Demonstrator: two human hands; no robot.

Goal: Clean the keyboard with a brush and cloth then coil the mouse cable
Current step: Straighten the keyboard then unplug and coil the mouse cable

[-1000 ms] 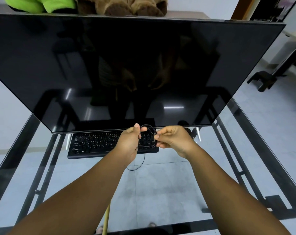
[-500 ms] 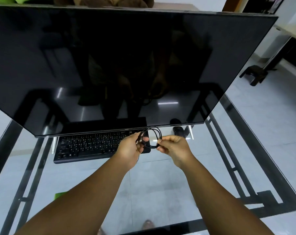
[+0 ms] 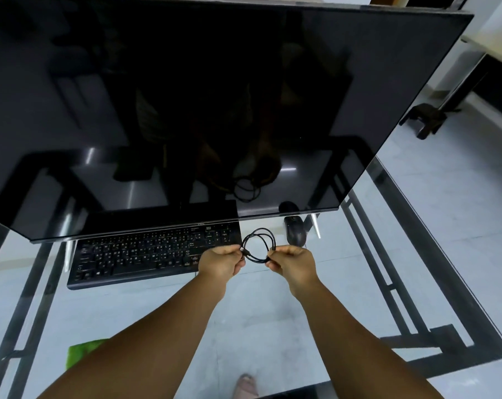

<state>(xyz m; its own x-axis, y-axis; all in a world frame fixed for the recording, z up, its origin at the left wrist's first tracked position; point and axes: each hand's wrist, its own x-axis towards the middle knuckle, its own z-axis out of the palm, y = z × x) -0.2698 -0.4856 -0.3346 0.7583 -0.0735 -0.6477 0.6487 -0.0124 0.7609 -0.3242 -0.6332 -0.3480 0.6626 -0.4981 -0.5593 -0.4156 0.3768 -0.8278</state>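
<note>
A black mouse cable point(image 3: 258, 240) is wound into a small round coil, held up just above the glass table. My left hand point(image 3: 221, 262) pinches the coil's left side and my right hand point(image 3: 294, 263) pinches its right side. The black mouse point(image 3: 295, 232) lies just behind my right hand, under the monitor's lower edge. A black keyboard point(image 3: 146, 256) lies flat to the left of my hands, partly under the monitor. A green cloth point(image 3: 82, 352) shows at the lower left, partly hidden by my left forearm. No brush is in view.
A large dark monitor point(image 3: 215, 96) leans over the rear of the glass table point(image 3: 272, 306), its silver feet on either side. The table's black frame point(image 3: 388, 283) runs along the right. A dark stool point(image 3: 428, 119) stands on the floor at the far right.
The loose cable that hung below my hands has been gathered into a tidy coil. Both hands moved right, off the keyboard, and the view shifted so the mouse shows.
</note>
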